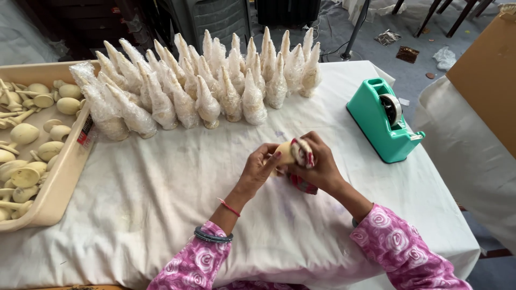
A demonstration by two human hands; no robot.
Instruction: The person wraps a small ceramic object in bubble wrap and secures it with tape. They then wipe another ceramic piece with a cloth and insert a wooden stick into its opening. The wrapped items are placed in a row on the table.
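— While the big tabletop (161,204) fills most of the view under its white cloth, what sits on it?

— At the far side stand rows of cone-shaped wrapped pieces (215,86), each in clear bubbly plastic. They stand upright, touching one another, likely so they do not roll and so they stay apart from the bare ones.

— And the bare ones?

— They lie in a beige tray (59,177) at the left edge. Those cream pieces (24,134) are jumbled and unwrapped, close by the person's left side for an easy reach, it seems.

— What is the green thing?

— A teal tape dispenser (384,121), to the right of the hands and near them, with its cutting end facing the person.

— Now the hands?

— They meet in the middle of the tabletop, lifted a little above the cloth. The left hand (263,166) is curled around one cream piece (285,153), gripping it from the left. The right hand (317,164) is closed on a red patterned cloth (303,156) and presses it against that same piece. One hand seems to steady the piece so the other can work the cloth over it.
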